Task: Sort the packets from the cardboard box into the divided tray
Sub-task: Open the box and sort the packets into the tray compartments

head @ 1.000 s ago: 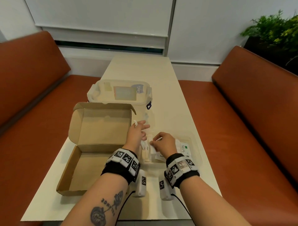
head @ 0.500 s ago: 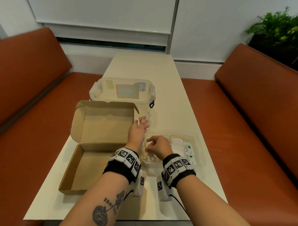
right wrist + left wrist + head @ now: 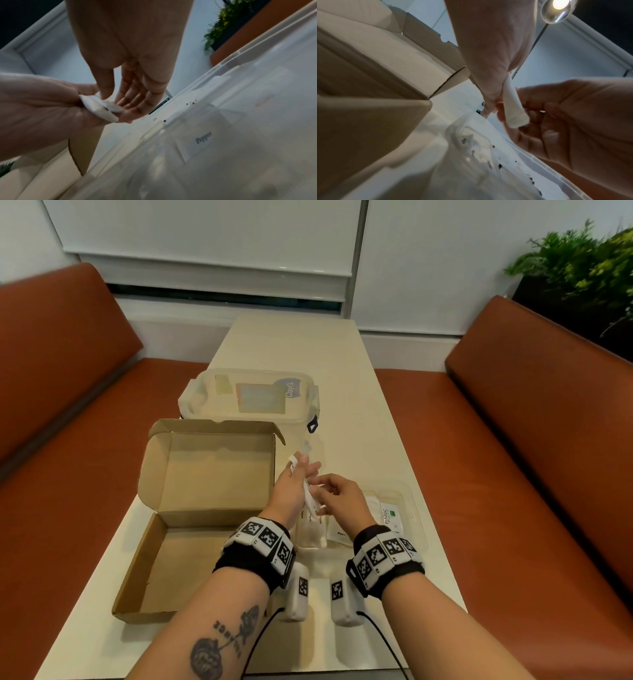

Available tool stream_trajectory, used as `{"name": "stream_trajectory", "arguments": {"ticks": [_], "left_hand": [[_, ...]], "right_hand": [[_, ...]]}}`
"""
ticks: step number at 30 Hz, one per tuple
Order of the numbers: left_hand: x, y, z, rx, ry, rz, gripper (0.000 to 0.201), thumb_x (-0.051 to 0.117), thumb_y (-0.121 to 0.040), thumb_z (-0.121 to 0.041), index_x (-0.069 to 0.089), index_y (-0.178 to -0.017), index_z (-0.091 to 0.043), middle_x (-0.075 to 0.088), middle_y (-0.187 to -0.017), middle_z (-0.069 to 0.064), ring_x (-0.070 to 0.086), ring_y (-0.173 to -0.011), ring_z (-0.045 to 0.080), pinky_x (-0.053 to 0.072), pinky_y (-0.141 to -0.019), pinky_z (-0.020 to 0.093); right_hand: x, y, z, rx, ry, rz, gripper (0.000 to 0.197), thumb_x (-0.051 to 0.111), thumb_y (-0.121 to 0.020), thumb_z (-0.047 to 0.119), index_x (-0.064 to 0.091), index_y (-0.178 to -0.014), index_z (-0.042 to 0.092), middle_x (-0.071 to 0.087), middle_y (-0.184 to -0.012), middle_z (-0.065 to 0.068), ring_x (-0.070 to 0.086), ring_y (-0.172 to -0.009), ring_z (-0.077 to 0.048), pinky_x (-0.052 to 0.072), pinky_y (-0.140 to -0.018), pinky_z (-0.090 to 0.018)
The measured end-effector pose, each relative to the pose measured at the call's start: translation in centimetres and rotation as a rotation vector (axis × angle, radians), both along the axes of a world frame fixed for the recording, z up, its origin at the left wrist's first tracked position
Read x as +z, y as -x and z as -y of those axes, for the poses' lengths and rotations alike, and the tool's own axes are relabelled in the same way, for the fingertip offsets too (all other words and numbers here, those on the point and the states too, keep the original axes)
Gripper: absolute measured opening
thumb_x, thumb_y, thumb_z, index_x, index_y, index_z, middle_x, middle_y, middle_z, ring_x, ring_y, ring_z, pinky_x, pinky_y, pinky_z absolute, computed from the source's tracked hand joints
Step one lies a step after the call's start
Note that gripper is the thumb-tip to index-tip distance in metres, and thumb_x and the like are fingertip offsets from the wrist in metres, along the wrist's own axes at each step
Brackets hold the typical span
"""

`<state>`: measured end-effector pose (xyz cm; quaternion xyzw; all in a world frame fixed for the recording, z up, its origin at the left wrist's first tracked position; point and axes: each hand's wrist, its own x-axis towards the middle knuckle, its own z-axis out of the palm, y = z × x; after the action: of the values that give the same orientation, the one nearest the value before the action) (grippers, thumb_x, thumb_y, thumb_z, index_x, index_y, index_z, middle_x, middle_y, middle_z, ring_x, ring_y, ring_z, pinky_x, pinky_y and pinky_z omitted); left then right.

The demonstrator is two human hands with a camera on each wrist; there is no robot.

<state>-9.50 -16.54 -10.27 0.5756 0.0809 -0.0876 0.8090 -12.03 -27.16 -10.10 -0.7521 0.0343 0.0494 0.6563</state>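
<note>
My left hand (image 3: 297, 485) holds a small bundle of white stick packets (image 3: 306, 491) upright above the table, between the open cardboard box (image 3: 212, 470) and the clear divided tray (image 3: 416, 508). My right hand (image 3: 337, 498) reaches across and pinches the bundle's lower end, thumb on top and fingers beneath. The right wrist view shows this pinch on the packets (image 3: 101, 109). In the left wrist view the packets (image 3: 513, 108) stick out below my left palm. In the tray lie stick packets (image 3: 311, 530), a Pepper packet (image 3: 340, 534) and a Stevia packet (image 3: 390, 515). The box looks empty.
A lidded clear plastic container (image 3: 250, 398) stands just behind the box. The narrow cream table (image 3: 301, 344) runs away from me between two orange benches (image 3: 68, 474) (image 3: 531, 457). A green plant (image 3: 582, 268) is at the far right.
Both hands have risen from the tray. My right hand left the tray's compartments and came to the packets held in my left hand.
</note>
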Motion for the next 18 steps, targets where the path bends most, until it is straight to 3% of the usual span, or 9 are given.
{"name": "stream_trajectory", "arguments": {"ticks": [3, 6, 9, 11, 13, 16, 18], "left_hand": [[0.0, -0.1, 0.2, 0.028, 0.070, -0.042, 0.051, 0.038, -0.099, -0.043, 0.032, -0.142, -0.016, 0.061, -0.119, 0.011, 0.058, -0.115, 0.025, 0.046, -0.099, 0.044], [-0.1, 0.0, 0.2, 0.071, 0.049, -0.075, 0.047, 0.035, -0.100, -0.043, 0.042, -0.134, -0.011, 0.066, -0.105, 0.008, 0.063, -0.100, 0.021, 0.050, -0.089, 0.038], [0.0, -0.1, 0.6, 0.104, -0.102, -0.042, 0.045, 0.033, -0.103, -0.034, 0.042, -0.135, -0.004, 0.060, -0.117, 0.015, 0.061, -0.096, 0.022, 0.051, -0.079, 0.030], [-0.2, -0.3, 0.8, 0.107, -0.195, -0.005, 0.039, 0.036, -0.103, -0.028, 0.049, -0.127, -0.001, 0.061, -0.115, 0.018, 0.058, -0.076, 0.017, 0.050, -0.064, 0.021], [-0.3, -0.5, 0.8, 0.066, -0.299, 0.025, 0.032, 0.044, -0.100, -0.024, 0.058, -0.119, -0.002, 0.064, -0.104, 0.014, 0.048, -0.062, 0.011, 0.043, -0.056, 0.020], [-0.7, -0.8, 0.8, 0.068, -0.353, 0.036, 0.025, 0.057, -0.093, -0.015, 0.063, -0.116, -0.009, 0.060, -0.081, -0.001, 0.046, -0.061, 0.008, 0.039, -0.056, 0.019], [-0.7, -1.0, 0.9, 0.108, -0.384, 0.043, 0.022, 0.060, -0.091, -0.014, 0.065, -0.111, -0.008, 0.059, -0.076, -0.004, 0.049, -0.063, 0.009, 0.040, -0.057, 0.020]], "right_hand": [[-0.2, 0.1, 0.7, -0.009, -0.028, -0.014, 0.009, 0.063, -0.085, 0.004, 0.069, -0.091, 0.007, 0.065, -0.072, -0.004, 0.060, -0.064, -0.012, 0.052, -0.059, -0.022], [-0.4, 0.1, 1.8, -0.111, 0.003, 0.035, 0.010, 0.063, -0.085, 0.005, 0.072, -0.091, 0.005, 0.069, -0.078, -0.006, 0.062, -0.068, -0.012, 0.052, -0.063, -0.020], [-0.4, -0.1, 2.8, -0.228, 0.135, 0.123, 0.008, 0.064, -0.086, 0.010, 0.072, -0.087, 0.012, 0.068, -0.075, 0.003, 0.060, -0.063, -0.004, 0.050, -0.061, -0.015], [-0.2, -0.2, 3.2, -0.256, 0.118, 0.125, 0.009, 0.062, -0.088, 0.009, 0.070, -0.086, 0.011, 0.068, -0.079, -0.003, 0.063, -0.057, -0.006, 0.053, -0.058, -0.016], [0.0, 0.0, 3.2, -0.234, 0.063, 0.102, 0.010, 0.060, -0.088, 0.006, 0.069, -0.086, 0.009, 0.068, -0.081, -0.009, 0.066, -0.055, -0.010, 0.057, -0.059, -0.020], [-0.1, 0.2, 3.2, -0.164, 0.127, 0.079, 0.006, 0.066, -0.083, 0.006, 0.069, -0.088, 0.009, 0.067, -0.083, -0.009, 0.066, -0.069, -0.019, 0.058, -0.070, -0.031], [-0.2, 0.3, 3.3, -0.088, 0.108, 0.006, 0.018, 0.070, -0.080, 0.005, 0.065, -0.097, 0.008, 0.063, -0.079, -0.006, 0.063, -0.068, -0.017, 0.059, -0.070, -0.033]]}}
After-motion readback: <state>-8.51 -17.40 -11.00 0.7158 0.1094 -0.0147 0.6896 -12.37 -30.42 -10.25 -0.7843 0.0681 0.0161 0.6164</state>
